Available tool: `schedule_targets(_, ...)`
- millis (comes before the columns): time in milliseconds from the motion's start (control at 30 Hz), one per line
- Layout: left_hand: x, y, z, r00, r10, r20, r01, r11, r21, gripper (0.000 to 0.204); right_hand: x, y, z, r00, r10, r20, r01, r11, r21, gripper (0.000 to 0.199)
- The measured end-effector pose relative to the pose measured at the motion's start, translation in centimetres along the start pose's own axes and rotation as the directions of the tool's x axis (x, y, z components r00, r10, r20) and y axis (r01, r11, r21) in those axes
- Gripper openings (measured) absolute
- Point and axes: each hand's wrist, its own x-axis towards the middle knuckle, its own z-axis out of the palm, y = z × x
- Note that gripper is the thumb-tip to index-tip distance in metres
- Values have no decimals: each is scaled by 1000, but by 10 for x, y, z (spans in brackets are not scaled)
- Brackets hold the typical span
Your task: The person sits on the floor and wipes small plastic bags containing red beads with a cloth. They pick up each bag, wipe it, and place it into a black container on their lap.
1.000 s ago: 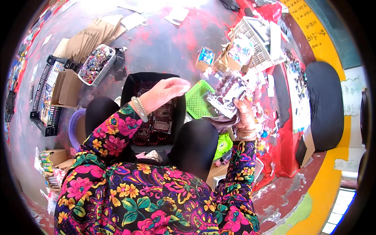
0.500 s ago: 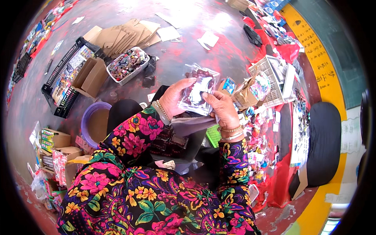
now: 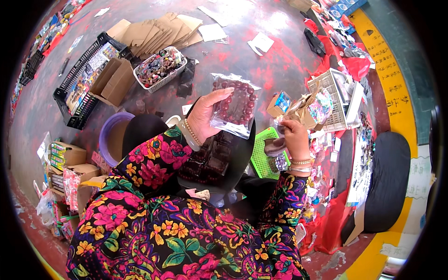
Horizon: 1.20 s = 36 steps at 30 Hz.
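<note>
My left hand [image 3: 208,112] is closed on the edge of a clear plastic bag [image 3: 229,126] with a dark red bead bracelet [image 3: 250,103] inside. To the right, my right hand [image 3: 296,139] is closed, with a bunched grey cloth [image 3: 274,147] hanging at its fingers over a green plastic basket [image 3: 263,156]. At its fingertips shows a small clear bit, too blurred to name. Below my hands, in a dark tub between my knees, lie more dark red bead packs [image 3: 210,158].
A purple basin [image 3: 103,140] of brownish water stands at left. Beyond it are a white basket [image 3: 161,70] of hair ties, an open carton [image 3: 112,83] and a black crate [image 3: 70,122]. Small cartons and a white crate [image 3: 332,122] stand at right, beside spread trinkets.
My right hand has left the bag and moved right, carrying the grey cloth away. My left hand keeps the bag, now turned so the bracelet shows clearly.
</note>
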Motion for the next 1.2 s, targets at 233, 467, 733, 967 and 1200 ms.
schedule_targets(233, 1, -6, -5, 998, -37, -40, 37, 999, 1, 25, -6, -13, -2, 974, 163, -161, -133, 975, 180, 15)
schedule_targets(467, -2, 4, 2, 991, 48, -122, -47, 999, 7, 20, -9, -57, -41, 917, 231, -325, 148, 559, 816, 17)
schedule_targets(733, 5, 2, -6, 989, 44, -144, -38, 998, 45, 17, 1, -23, -23, 773, 48, -632, 151, 954, 258, 12)
schedule_targets(967, -1, -2, -2, 992, -116, -40, 118, 992, 51, 17, 1, -19, -21, 807, 113, -579, 48, 966, 255, 12)
schedule_targets(1200, -14, -21, 12, 953, -300, -34, 300, 954, -3, 20, 3, -24, -9, 833, 376, -406, -12, 745, 666, 13)
